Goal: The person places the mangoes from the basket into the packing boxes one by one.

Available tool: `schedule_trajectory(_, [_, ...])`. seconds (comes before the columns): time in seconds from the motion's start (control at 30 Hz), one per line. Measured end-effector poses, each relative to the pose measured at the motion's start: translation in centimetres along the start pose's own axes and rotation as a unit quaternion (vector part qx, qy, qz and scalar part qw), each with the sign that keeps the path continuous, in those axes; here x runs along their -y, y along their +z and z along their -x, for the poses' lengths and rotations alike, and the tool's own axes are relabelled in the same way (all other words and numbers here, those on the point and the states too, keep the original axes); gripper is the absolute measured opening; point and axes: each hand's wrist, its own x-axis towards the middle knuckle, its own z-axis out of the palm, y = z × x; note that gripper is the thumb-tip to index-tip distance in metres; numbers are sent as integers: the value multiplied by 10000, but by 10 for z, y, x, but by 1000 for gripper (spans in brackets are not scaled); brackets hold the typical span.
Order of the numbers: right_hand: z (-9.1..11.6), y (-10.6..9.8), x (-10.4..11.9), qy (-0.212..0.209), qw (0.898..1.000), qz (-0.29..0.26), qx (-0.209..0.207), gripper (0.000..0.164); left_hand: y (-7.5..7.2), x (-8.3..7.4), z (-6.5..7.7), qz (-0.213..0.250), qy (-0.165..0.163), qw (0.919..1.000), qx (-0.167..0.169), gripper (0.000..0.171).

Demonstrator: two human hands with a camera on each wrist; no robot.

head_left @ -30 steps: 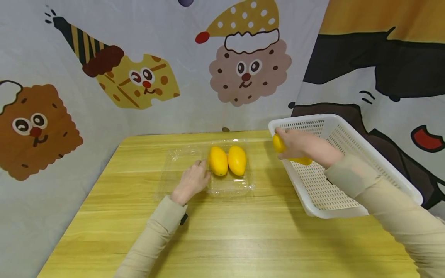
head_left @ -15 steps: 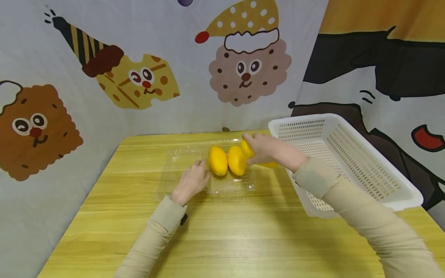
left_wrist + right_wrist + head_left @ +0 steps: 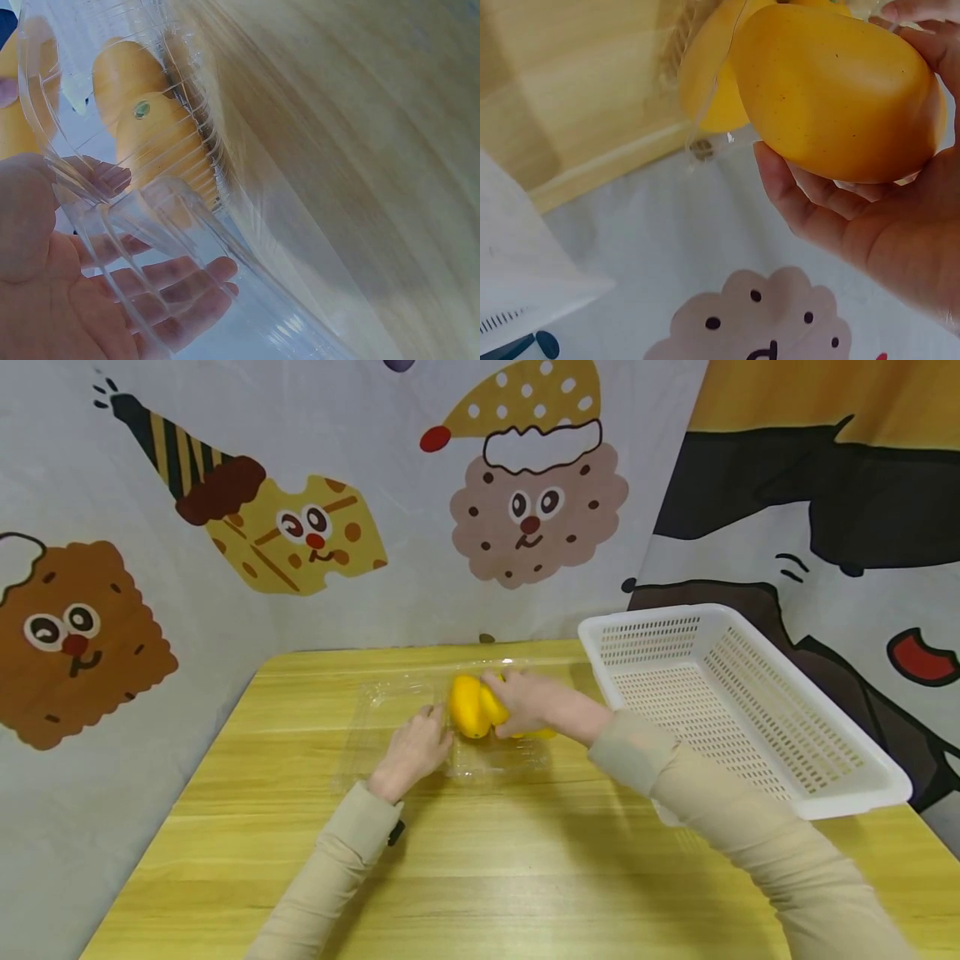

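A clear plastic clamshell container [image 3: 498, 768] lies spread on the table. Inside it, one yellow mango [image 3: 468, 706] shows in the head view. A second mango [image 3: 127, 75] appears behind the first in the left wrist view; my right hand covers most of it in the head view. My right hand [image 3: 528, 700] grips another mango [image 3: 840, 90] from above, fingers and thumb round its sides, over the right half of the container. My left hand [image 3: 416, 747] rests at the container's middle fold, its fingers [image 3: 172, 289] extended and seen through the plastic.
To the right stands a white perforated plastic basket [image 3: 750, 718], with my right sleeve [image 3: 697, 777] passing over its front corner. A cloth with cartoon prints [image 3: 420, 610] hangs behind the wooden table [image 3: 480, 877].
My right hand has carried its mango leftward from the basket's rim to above the container, overlapping the mangoes there. My left hand has stayed at the fold.
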Motion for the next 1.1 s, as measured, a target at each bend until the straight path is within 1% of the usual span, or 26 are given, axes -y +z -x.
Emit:
schedule_trajectory(0.13, [-5,5,6,-64,9999,3,115,88,0,0,0,-60,47,10000,-47,54])
schedule_trajectory(0.23, [-8,8,10,-106,9998,47,174,85,0,0,0,-92,48,9999,-47,54])
schedule_trajectory(0.4, [-13,16,17,-82,9990,10,449,88,-1,1,-1,-96,35,9999,-5,55])
schedule_trajectory(0.5, [-15,21,21,-102,9983,78,575,89,-1,1,-1,-94,38,9999,-17,55])
schedule_trajectory(0.8, [-18,31,26,-332,9970,502,492,83,0,1,-1,-97,38,9999,-37,55])
schedule_trajectory(0.93, [-18,34,26,-336,9970,499,491,81,0,1,-1,-126,30,9999,-27,55])
schedule_trajectory(1.1, [-20,35,25,-346,9966,438,613,82,-1,1,-1,-107,5,9999,-27,54])
